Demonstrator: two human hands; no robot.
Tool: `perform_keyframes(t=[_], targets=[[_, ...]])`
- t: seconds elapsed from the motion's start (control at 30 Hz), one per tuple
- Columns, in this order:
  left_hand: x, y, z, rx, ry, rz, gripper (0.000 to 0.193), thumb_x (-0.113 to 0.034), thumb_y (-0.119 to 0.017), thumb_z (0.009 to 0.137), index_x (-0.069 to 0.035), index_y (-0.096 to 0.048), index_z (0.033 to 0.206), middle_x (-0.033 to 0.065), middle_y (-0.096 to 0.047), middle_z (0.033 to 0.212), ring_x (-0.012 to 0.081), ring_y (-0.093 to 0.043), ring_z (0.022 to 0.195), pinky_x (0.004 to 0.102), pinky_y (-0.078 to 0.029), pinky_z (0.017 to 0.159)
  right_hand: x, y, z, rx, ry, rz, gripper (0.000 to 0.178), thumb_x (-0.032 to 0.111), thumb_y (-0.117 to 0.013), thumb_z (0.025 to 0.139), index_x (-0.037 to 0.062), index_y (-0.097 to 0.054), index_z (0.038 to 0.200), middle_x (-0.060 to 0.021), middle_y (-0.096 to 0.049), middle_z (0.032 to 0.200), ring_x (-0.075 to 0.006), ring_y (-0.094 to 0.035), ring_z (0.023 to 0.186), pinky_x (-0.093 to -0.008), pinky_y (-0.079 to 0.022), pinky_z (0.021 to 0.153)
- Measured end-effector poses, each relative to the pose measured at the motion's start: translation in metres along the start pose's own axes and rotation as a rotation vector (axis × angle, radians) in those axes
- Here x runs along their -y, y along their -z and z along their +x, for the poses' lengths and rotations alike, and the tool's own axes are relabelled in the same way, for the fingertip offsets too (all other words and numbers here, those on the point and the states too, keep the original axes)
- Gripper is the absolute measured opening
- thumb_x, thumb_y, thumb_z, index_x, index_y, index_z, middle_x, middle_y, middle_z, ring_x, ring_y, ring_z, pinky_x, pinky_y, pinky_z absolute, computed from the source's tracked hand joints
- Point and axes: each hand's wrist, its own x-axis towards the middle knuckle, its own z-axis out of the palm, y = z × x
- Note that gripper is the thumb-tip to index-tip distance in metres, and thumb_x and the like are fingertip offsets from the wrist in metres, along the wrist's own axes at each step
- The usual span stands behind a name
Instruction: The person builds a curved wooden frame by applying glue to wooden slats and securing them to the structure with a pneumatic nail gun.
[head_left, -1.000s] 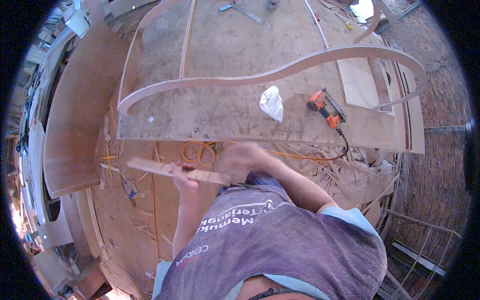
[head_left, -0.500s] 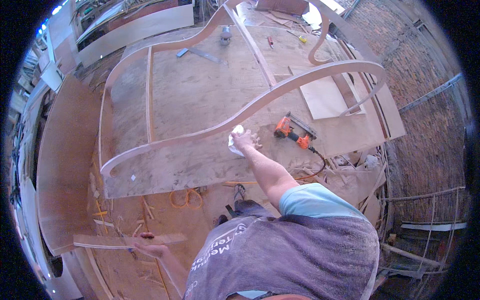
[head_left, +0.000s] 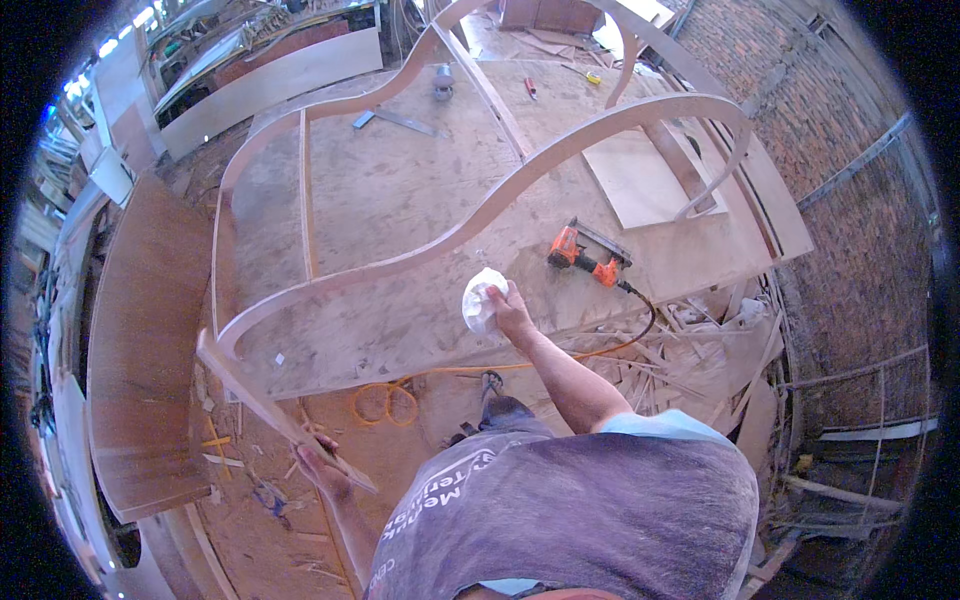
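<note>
My left hand (head_left: 324, 468) grips a wooden strip (head_left: 262, 405) near its lower end. The strip slants up to the left, and its far end is beside the near left corner of a curved wooden frame (head_left: 462, 228). My right hand (head_left: 510, 308) is closed on a white, rounded, crumpled-looking object (head_left: 482, 302), held in front of the frame's near curved side; its exact kind is unclear. To the right of that hand, an orange and black nail gun (head_left: 585, 254) lies on the worktable (head_left: 390, 210).
An orange air hose (head_left: 450, 371) runs from the nail gun along the table's near edge. Across the table lie a metal square (head_left: 402, 124), a grey tool (head_left: 443, 82) and a red-handled tool (head_left: 530, 89). A curved brown panel (head_left: 150, 350) stands left; wood scraps (head_left: 690, 345) pile up right.
My right hand has lifted the white object off the tabletop and drawn it nearer to me. The wooden strip in my left hand has swung up, its far end now beside the frame.
</note>
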Motion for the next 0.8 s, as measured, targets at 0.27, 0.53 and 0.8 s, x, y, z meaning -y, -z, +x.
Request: perform_keyframes(t=[0.27,0.53,0.8], targets=[[-0.043,-0.017,-0.006,0.293,0.027,0.206,0.041,-0.031,-0.050,0.105,-0.004,-0.050,0.135,0.0016,-0.054,0.091,0.0101,-0.050,0.079,0.0254,-0.043,0.071,0.076,0.013,-0.112,0.723,-0.296,1.076,0.059,0.052,-0.051,0.101,0.0084,-0.050,0.141,-0.0103,-0.064,0.107,-0.0227,-0.062,0.088,-0.0436,-0.056,0.084],[-0.051,0.013,-0.017,0.336,-0.109,0.317,0.038,-0.019,-0.052,0.102,0.001,-0.050,0.134,0.0071,-0.052,0.114,0.0169,-0.051,0.101,0.0303,-0.043,0.090,0.151,-0.009,-0.137,0.821,-0.191,0.809,0.083,0.052,-0.074,0.080,0.0132,-0.043,0.147,-0.0067,-0.061,0.102,-0.0239,-0.057,0.075,-0.0467,-0.050,0.080],[-0.075,0.029,-0.007,0.425,-0.334,0.526,0.049,-0.032,-0.052,0.099,0.005,-0.052,0.131,0.0157,-0.055,0.109,0.0256,-0.054,0.102,0.0364,-0.043,0.092,0.281,-0.033,-0.177,0.837,-0.120,0.333,0.055,0.026,-0.077,0.075,-0.0020,-0.060,0.119,-0.0096,-0.067,0.090,-0.0173,-0.063,0.072,-0.0312,-0.052,0.065]])
